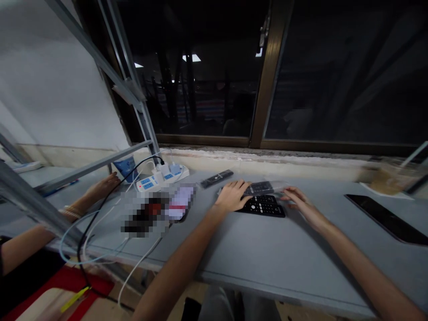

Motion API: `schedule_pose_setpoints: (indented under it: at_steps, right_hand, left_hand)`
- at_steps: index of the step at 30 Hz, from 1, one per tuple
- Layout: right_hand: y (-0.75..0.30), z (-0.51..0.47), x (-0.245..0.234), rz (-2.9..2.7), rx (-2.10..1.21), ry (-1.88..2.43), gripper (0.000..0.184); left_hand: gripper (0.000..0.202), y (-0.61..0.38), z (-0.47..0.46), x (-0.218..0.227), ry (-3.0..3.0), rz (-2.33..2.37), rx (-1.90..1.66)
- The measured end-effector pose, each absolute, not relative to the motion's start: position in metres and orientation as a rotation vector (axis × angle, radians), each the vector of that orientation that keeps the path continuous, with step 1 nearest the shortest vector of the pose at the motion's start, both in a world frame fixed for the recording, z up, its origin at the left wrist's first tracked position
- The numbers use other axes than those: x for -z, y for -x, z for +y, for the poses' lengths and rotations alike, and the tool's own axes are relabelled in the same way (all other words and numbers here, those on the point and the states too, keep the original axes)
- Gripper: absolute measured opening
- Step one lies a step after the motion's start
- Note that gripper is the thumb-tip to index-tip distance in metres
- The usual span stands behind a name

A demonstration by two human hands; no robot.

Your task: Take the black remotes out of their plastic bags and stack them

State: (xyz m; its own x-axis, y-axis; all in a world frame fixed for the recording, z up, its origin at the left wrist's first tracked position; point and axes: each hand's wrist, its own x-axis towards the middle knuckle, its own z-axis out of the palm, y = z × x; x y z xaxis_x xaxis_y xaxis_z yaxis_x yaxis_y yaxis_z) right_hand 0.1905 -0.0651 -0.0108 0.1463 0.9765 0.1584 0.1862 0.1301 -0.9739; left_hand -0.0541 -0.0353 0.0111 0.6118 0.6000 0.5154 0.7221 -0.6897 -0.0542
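Observation:
Three remote controls are close together on the grey table. Two bare black ones lie side by side, and I point at the front remote control [267, 208]. Behind and partly over them is a remote control in a clear plastic sleeve [261, 188]. My left hand [232, 195] is closed over this sleeved remote's left end, its fingers bent across it. At the sleeve's right end, my right hand [297, 201] pinches the loose clear plastic between thumb and fingers. Another sleeved remote control [216, 178] lies apart, to the left and further back.
A phone [182, 203] and a blurred-out item lie left, near a white power strip [163, 177] with plugs and cables. Another person's hand [105, 185] rests beyond the metal frame, beside a blue cup [125, 169]. Right are a dark phone [384, 218] and a drink cup [389, 178].

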Motion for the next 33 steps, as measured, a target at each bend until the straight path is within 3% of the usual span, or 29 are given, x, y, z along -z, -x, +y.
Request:
schedule_pose_setpoints:
  at_steps: [6, 12, 18, 33]
  right_hand:
    - [-0.191, -0.062, 0.013, -1.336, -0.961, 1.301, 0.03]
    - [-0.195, -0.06, 0.015, -1.255, -1.129, 1.203, 0.035]
    - [-0.19, -0.068, 0.008, -1.36, -1.074, 1.256, 0.027]
    - [-0.185, -0.07, 0.004, -1.437, -0.925, 1.323, 0.035]
  left_hand:
    - [0.038, 0.053, -0.037, -0.013, 2.594, -1.044, 0.67]
    - [0.038, 0.056, -0.038, -0.017, 2.624, -1.08, 0.71]
    - [0.038, 0.056, -0.041, -0.017, 2.667, -1.015, 0.736]
    - [0.039, 0.051, -0.04, -0.012, 2.583, -0.865, 0.742]
